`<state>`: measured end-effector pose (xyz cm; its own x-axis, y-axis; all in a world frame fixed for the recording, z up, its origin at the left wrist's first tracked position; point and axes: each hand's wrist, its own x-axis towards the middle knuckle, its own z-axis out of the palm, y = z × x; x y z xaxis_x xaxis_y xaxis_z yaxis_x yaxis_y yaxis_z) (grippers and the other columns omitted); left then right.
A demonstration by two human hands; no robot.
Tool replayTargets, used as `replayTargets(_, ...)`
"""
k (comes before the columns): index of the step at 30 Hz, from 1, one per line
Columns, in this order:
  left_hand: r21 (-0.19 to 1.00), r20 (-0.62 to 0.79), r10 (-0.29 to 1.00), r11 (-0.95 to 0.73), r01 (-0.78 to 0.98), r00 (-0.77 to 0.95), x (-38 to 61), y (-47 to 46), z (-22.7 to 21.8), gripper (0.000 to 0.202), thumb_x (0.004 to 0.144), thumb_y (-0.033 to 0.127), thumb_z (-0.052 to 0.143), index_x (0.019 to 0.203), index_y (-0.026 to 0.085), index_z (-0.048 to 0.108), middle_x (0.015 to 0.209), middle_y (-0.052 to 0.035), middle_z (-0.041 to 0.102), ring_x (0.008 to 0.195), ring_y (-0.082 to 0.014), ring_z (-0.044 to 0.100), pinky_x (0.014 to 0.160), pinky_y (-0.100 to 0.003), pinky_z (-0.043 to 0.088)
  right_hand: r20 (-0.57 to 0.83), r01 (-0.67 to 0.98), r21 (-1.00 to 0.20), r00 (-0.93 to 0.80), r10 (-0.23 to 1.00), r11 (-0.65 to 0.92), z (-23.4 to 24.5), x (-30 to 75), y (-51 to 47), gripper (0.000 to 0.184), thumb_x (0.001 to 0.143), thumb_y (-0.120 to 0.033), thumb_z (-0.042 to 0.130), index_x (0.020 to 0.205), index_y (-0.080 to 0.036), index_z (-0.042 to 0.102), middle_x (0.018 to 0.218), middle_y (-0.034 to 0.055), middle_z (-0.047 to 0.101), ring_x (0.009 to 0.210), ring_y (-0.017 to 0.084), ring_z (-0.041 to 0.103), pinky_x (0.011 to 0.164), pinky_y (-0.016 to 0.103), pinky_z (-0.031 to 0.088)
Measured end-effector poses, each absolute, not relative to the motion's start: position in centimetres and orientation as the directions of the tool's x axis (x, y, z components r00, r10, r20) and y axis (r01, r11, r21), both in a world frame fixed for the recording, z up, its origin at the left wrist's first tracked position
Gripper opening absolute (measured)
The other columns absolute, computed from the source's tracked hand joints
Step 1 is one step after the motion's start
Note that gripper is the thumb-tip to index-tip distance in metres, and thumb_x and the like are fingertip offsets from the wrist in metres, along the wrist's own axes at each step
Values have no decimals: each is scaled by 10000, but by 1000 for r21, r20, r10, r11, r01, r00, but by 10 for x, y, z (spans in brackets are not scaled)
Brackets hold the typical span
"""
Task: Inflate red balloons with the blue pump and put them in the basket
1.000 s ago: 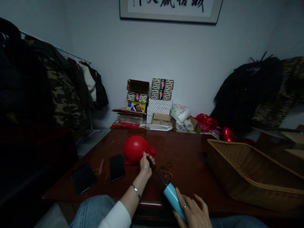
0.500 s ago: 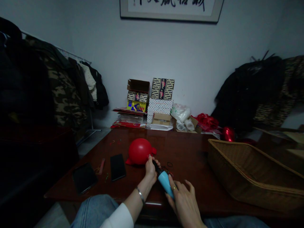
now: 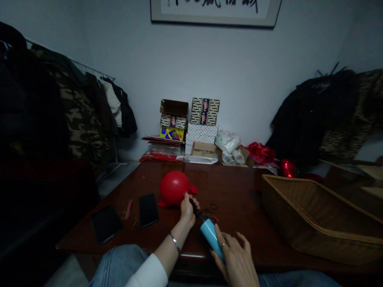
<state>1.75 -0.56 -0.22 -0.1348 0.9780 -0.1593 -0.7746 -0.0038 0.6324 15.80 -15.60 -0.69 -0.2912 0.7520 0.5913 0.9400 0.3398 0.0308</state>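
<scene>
A red balloon (image 3: 172, 187), partly blown up, rests on the dark wooden table (image 3: 239, 199). My left hand (image 3: 187, 208) is closed round the balloon's neck and the black nozzle of a hand pump. My right hand (image 3: 236, 261) grips the light blue pump handle (image 3: 211, 236) from below; a ring shows on one finger. The black rod between handle and nozzle shows only a short length. Limp red balloons lie right behind the round one.
Two dark phones (image 3: 148, 210) (image 3: 106, 224) lie on the table's left, with a pink strip beside them. Loose rubber bands (image 3: 209, 213) lie near the pump. A large wicker basket (image 3: 314, 215) fills the right. Stacked boxes (image 3: 191, 127) and bags stand against the wall; coats hang on both sides.
My right hand pushed the blue handle in toward the balloon, then drew it back a little. The balloon shifted slightly.
</scene>
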Motion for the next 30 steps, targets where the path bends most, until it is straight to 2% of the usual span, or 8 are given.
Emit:
replayTargets(6, 643, -144, 977, -27, -765, -155, 6, 3, -1, 365, 777, 519, 542, 688, 197, 395, 491, 61, 416, 386, -75, 391, 398, -202, 303, 670, 911, 170, -386, 634, 375, -17, 182, -169, 538, 873, -426, 423, 1356, -207, 340, 934, 20, 668, 775, 160, 621, 877, 393, 273)
replayTargets(11, 623, -154, 977, -18, -782, -145, 2, 6, 3, 332, 805, 476, 524, 690, 196, 388, 487, 59, 413, 386, -72, 387, 396, -191, 286, 649, 894, 232, -435, 623, 383, -26, 192, -174, 586, 855, -451, 449, 1365, -186, 332, 968, 15, 675, 816, 158, 622, 862, 378, 279)
replayTargets(16, 627, -130, 981, -34, -778, -148, 2, 6, 3, 354, 786, 505, 539, 693, 197, 391, 485, 61, 406, 384, -69, 375, 392, -189, 276, 649, 903, 212, -417, 637, 375, -25, 187, -169, 555, 854, -427, 466, 1350, -201, 355, 933, 10, 673, 774, 155, 622, 863, 386, 284)
replayTargets(26, 621, -153, 981, 4, -784, -116, 17, -5, -2, 397, 736, 557, 574, 702, 201, 401, 499, 61, 423, 391, -72, 389, 406, -200, 303, 563, 956, 37, -261, 784, 292, -4, 155, -154, 500, 837, -298, 503, 1314, -215, 383, 947, 46, 634, 859, 197, 593, 941, 457, 255)
replayTargets(30, 616, -161, 983, 28, -787, -91, 23, -7, -4, 398, 738, 557, 570, 695, 199, 401, 487, 60, 423, 394, -79, 402, 407, -204, 309, 532, 963, 28, -242, 811, 268, 3, 145, -145, 493, 815, -255, 524, 1293, -211, 408, 937, 48, 631, 851, 203, 587, 956, 472, 247)
